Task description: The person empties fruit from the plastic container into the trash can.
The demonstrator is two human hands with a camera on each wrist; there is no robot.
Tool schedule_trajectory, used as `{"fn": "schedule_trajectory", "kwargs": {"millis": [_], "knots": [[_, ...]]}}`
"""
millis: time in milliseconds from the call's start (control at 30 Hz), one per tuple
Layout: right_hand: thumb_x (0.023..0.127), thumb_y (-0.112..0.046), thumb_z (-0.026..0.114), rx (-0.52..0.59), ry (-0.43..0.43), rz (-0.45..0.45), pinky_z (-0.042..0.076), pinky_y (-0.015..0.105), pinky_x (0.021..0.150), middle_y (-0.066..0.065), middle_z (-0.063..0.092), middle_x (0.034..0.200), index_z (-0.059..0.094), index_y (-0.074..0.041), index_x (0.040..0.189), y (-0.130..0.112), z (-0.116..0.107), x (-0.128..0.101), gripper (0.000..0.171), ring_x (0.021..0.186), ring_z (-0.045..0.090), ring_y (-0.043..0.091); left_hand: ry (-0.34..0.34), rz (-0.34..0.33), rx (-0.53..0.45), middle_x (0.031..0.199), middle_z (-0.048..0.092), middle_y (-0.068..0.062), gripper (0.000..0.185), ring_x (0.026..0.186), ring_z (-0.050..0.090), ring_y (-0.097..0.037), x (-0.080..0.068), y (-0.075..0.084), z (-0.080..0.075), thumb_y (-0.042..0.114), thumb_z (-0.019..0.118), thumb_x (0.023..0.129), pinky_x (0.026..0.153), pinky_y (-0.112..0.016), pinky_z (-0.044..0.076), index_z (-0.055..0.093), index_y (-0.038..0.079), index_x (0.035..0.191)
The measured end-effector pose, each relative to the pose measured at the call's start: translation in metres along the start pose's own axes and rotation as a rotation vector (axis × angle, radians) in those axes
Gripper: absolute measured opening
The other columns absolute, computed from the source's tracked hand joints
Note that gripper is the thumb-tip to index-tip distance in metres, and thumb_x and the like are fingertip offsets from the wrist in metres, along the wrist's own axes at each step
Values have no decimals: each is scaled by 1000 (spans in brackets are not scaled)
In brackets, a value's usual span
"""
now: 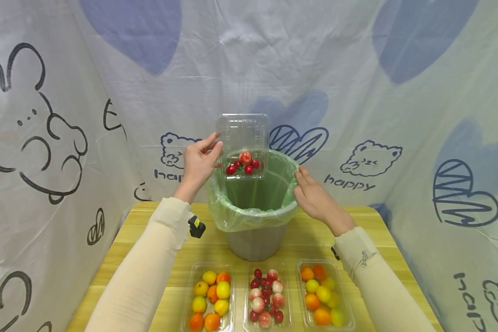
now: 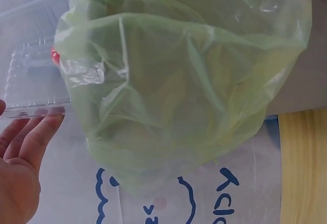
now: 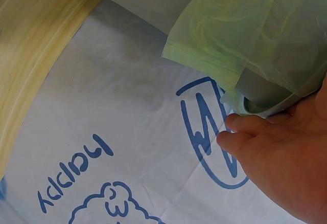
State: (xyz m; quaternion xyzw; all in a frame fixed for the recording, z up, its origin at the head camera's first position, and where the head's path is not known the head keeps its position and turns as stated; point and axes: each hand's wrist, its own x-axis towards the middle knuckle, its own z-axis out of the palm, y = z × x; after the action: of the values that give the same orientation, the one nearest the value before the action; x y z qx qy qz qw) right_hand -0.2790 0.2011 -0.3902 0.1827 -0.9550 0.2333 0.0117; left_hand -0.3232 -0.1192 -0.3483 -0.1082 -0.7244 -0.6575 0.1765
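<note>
Left hand: (image 1: 199, 161) pinches the edge of a clear box (image 1: 243, 145), held tilted over the bin (image 1: 254, 240); fingers (image 2: 36, 137) press its rim.
Box: lid up, a few red tomatoes (image 1: 243, 163) gathered at its low end, above the bin mouth just right of the left hand.
Right hand: (image 1: 315, 196) fingers nearly straight, resting on the bin's rim and green liner (image 1: 249, 212); grips nothing.
Near side of hands: three open trays on the worktop (image 1: 120, 240), the middle tray (image 1: 266, 297) red and pink, the outer two orange and yellow.
Risk: light edge grip, so the box may slip whole into the bin; tomatoes could bounce off the rim onto the worktop; a loose liner may sag inward.
Writing: "happy" (image 1: 350, 183) on the backdrop beyond the right hand; no brand visible.
</note>
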Motion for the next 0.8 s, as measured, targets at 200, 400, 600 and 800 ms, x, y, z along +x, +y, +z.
{"fn": "schedule_trajectory", "kwargs": {"millis": [200, 400, 600, 800], "knots": [[110, -26, 23, 3, -4, 6, 16, 54, 135, 23, 6, 176, 21, 9, 163, 0, 0, 0, 63, 163, 13, 43, 12, 11, -22, 144, 67, -14, 45, 108, 74, -36, -1, 3, 2, 10, 69, 102, 66, -26, 67, 59, 3, 144], [110, -26, 23, 7, 2, 0, 16, 53, 135, 23, 6, 176, 21, 9, 163, 1, 0, 0, 63, 163, 13, 43, 34, 30, -14, 144, 66, -15, 43, 118, 72, -39, -1, 5, 4, 10, 69, 102, 68, -27, 67, 60, 2, 143], [110, -26, 22, 9, -2, 0, 16, 53, 136, 23, 5, 176, 20, 9, 163, 1, 1, 0, 63, 163, 13, 43, 45, 40, -11, 142, 68, -15, 42, 102, 77, -29, -2, 6, 3, 10, 69, 102, 66, -26, 67, 61, 3, 143], [110, -26, 22, 4, -3, -3, 16, 53, 135, 23, 5, 176, 20, 9, 163, 2, 1, 0, 63, 162, 13, 44, 65, 43, -23, 139, 69, -19, 42, 96, 76, -21, -3, 6, 3, 10, 69, 102, 65, -25, 66, 62, 2, 142]]}}
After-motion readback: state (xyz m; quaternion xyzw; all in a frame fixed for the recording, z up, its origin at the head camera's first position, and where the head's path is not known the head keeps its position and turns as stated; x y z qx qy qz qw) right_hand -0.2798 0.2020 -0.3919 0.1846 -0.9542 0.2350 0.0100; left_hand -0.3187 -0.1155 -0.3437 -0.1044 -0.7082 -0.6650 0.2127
